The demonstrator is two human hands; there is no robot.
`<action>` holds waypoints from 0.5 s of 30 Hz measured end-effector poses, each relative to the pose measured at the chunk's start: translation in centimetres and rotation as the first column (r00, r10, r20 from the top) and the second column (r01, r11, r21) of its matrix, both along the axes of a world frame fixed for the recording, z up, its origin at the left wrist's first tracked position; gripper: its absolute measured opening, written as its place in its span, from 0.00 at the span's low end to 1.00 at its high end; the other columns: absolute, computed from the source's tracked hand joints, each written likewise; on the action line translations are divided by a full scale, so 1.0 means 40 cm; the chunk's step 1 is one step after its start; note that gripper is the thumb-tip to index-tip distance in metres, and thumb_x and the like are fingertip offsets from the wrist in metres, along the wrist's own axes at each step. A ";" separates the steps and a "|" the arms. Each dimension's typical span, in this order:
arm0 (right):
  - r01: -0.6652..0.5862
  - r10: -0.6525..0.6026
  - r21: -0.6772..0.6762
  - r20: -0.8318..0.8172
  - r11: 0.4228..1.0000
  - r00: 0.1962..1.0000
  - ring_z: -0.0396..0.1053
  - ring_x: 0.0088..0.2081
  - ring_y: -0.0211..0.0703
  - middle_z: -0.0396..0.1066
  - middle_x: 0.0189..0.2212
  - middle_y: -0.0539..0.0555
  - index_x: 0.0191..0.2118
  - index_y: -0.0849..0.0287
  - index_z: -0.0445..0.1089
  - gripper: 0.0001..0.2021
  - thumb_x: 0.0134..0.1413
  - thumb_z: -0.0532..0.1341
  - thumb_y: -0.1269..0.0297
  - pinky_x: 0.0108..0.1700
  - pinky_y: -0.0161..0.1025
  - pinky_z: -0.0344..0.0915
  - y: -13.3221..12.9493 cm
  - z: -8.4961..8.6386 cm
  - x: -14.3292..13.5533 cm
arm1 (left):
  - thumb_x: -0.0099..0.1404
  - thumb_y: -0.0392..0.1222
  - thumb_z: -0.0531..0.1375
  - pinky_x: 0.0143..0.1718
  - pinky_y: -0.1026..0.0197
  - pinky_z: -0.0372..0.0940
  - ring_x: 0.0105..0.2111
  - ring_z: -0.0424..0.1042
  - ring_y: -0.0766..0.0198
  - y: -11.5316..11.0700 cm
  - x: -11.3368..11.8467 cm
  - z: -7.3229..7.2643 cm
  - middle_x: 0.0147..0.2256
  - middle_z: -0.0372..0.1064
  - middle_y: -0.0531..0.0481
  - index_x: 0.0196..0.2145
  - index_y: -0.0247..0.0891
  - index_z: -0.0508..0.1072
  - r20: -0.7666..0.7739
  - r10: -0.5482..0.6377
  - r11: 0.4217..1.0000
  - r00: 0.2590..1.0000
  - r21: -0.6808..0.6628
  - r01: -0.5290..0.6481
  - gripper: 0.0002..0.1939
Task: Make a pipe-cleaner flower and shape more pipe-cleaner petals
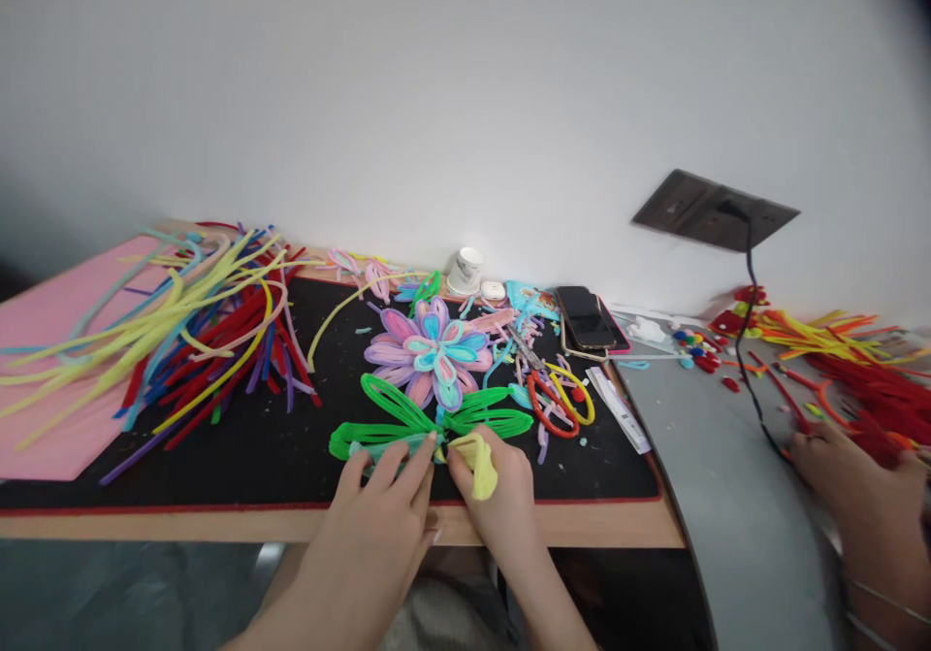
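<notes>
A pipe-cleaner flower (439,352) with pink, purple and blue petals lies on the black mat. Below its bloom, green looped leaves (484,413) spread to both sides. My left hand (385,505) is closed at the base of the flower's stem, its fingers pressed over the left leaf and a teal pipe cleaner (393,442). My right hand (501,486) pinches a pale yellow pipe-cleaner piece (484,467) beside the stem. Both sets of fingertips nearly meet there, and what lies between them is partly hidden.
Loose pipe cleaners (218,341) pile on the left over pink board (44,389). Scissors (557,401), a phone (586,317), a paper cup (465,271) and an earbud case (493,290) lie behind. Another person's hand (858,496) works at the grey table on the right, near a black cable (742,360).
</notes>
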State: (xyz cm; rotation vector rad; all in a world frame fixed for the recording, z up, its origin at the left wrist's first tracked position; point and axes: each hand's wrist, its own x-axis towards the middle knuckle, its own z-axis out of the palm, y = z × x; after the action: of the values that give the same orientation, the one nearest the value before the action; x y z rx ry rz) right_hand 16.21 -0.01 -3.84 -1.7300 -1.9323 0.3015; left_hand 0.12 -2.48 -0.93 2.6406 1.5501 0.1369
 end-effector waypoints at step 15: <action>-0.007 0.009 0.038 -0.042 0.999 0.999 0.65 0.17 0.39 0.64 0.15 0.51 0.22 0.48 0.67 0.14 0.55 0.54 0.54 0.17 0.38 0.54 0.002 0.000 0.000 | 0.63 0.51 0.54 0.47 0.44 0.57 0.50 0.63 0.50 0.006 0.005 -0.009 0.56 0.63 0.50 0.51 0.44 0.70 0.015 0.005 1.000 1.000 0.014 -0.005 0.20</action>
State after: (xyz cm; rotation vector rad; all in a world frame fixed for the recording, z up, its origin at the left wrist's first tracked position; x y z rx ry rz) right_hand 16.22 0.07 -3.86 -1.6790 -1.9035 0.3000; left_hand 0.31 -2.25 -1.28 2.6399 1.5564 0.1681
